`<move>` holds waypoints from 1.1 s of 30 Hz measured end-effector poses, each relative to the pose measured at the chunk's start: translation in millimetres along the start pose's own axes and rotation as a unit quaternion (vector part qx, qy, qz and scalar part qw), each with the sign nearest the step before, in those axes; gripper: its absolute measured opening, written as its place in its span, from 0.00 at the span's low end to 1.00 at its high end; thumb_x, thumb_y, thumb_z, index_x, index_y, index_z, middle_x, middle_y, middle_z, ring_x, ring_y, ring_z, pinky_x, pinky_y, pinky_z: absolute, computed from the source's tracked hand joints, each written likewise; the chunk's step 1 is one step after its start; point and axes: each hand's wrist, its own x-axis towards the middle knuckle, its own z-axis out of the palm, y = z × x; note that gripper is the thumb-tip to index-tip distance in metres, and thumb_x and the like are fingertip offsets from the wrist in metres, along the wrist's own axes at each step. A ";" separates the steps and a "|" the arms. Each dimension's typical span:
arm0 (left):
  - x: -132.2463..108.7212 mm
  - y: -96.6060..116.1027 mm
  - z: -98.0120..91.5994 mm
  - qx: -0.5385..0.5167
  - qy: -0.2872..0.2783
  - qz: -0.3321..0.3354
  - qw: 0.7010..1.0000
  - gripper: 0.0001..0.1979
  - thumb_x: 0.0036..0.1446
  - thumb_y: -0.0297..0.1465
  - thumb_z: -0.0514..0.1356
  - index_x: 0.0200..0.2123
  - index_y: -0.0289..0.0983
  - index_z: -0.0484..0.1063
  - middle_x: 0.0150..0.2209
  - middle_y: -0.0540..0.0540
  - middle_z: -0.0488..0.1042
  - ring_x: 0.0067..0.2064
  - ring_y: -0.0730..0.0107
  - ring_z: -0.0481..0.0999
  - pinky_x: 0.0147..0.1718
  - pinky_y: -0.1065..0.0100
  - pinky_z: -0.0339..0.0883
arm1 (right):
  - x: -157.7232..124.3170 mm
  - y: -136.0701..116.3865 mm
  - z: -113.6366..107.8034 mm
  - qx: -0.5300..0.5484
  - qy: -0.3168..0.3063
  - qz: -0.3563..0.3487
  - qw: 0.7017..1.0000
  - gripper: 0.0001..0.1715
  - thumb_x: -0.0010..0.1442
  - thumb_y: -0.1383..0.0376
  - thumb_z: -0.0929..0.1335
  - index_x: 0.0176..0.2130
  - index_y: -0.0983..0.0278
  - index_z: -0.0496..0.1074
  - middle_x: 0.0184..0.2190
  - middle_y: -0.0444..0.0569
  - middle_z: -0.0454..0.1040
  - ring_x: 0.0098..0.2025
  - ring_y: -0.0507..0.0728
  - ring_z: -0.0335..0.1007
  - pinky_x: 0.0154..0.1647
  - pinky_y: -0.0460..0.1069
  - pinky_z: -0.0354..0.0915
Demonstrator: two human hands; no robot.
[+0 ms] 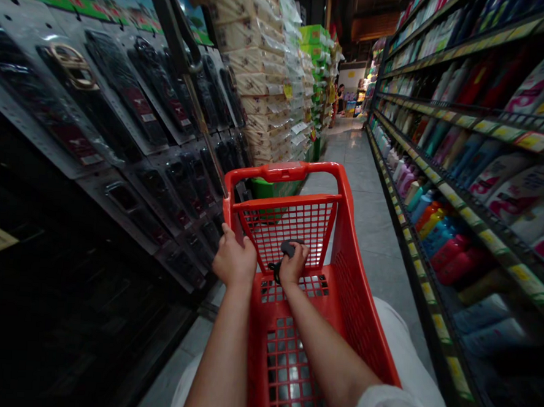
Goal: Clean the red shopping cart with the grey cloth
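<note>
A red plastic shopping basket [347,233] with grid walls stands in front of me, its loop-shaped end at the far side. My left hand [235,256] is closed over its left rim. Inside the basket, my right hand [295,263] has its fingers wrapped round a small dark grey object [291,247], with a black loop or strap [276,271] hanging beside it. What kind of object it is, I cannot make out. A thin metal pole [209,138] slants down to the basket's upper left corner.
On the left, packaged belts [122,90] hang from a rack. Behind them rise stacked tan packages [262,61] and green ones [315,52]. Shelves of bottles [440,232] line the right side. A tiled aisle [369,197] runs ahead, with a person [341,94] far down it.
</note>
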 end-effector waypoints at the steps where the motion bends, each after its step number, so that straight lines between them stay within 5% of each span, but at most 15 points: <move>1: 0.0 -0.2 0.0 -0.002 -0.001 -0.002 1.000 0.33 0.61 0.36 0.53 0.68 0.33 0.54 0.55 0.34 0.73 0.47 0.50 0.79 0.41 0.58 0.72 | 4.1 -8.6 0.5 0.003 -0.012 -0.020 1.000 0.25 0.48 0.78 0.60 0.43 0.62 0.71 0.47 0.53 0.64 0.52 0.58 0.63 0.56 0.53 0.60; 7: 0.0 -1.1 -4.6 -0.050 -0.011 -0.032 0.998 0.28 0.64 0.31 0.50 0.67 0.40 0.57 0.53 0.38 0.76 0.49 0.53 0.78 0.45 0.59 0.70 | 46.7 -45.8 -6.4 -0.057 -0.040 -0.166 0.984 0.32 0.49 0.78 0.61 0.50 0.59 0.74 0.55 0.51 0.64 0.56 0.60 0.58 0.61 0.57 0.55; 11: 0.7 -3.2 -8.0 -0.100 -0.020 -0.064 0.993 0.27 0.64 0.28 0.49 0.66 0.45 0.60 0.51 0.41 0.77 0.49 0.54 0.79 0.46 0.59 0.69 | 25.3 0.9 -21.8 -0.150 -0.138 -0.215 0.955 0.42 0.47 0.81 0.62 0.57 0.53 0.71 0.61 0.48 0.62 0.58 0.61 0.54 0.59 0.57 0.55; 16: 3.3 -10.5 -3.7 -0.202 -0.014 -0.084 0.976 0.25 0.64 0.27 0.49 0.63 0.46 0.63 0.57 0.46 0.74 0.55 0.58 0.75 0.51 0.62 0.68 | -18.1 56.0 -34.0 -0.198 -0.256 -0.239 0.916 0.38 0.48 0.82 0.62 0.51 0.54 0.76 0.54 0.49 0.70 0.52 0.61 0.59 0.53 0.56 0.60; 24: 13.6 -19.9 12.4 -0.305 0.011 -0.066 0.950 0.23 0.63 0.24 0.50 0.60 0.40 0.68 0.58 0.44 0.71 0.59 0.65 0.72 0.55 0.69 0.64 | 38.9 -12.0 -3.2 -0.194 -0.164 -0.331 0.909 0.35 0.56 0.77 0.63 0.59 0.54 0.69 0.60 0.49 0.64 0.56 0.62 0.53 0.57 0.57 0.57; 30: 10.9 -19.3 7.9 -0.287 0.009 -0.077 0.955 0.24 0.63 0.24 0.51 0.60 0.42 0.68 0.58 0.44 0.71 0.56 0.61 0.74 0.52 0.67 0.66 | 11.5 16.5 -15.8 -0.283 -0.279 -0.341 0.852 0.28 0.60 0.75 0.64 0.54 0.50 0.73 0.57 0.46 0.69 0.52 0.61 0.57 0.51 0.55 0.60; 33: 10.0 -19.4 7.0 -0.288 0.009 -0.076 0.955 0.24 0.62 0.24 0.51 0.60 0.41 0.68 0.58 0.44 0.71 0.57 0.62 0.73 0.52 0.68 0.65 | 2.8 8.9 -14.7 -0.270 -0.296 -0.349 0.847 0.29 0.60 0.75 0.65 0.56 0.52 0.72 0.57 0.47 0.69 0.52 0.61 0.57 0.50 0.54 0.61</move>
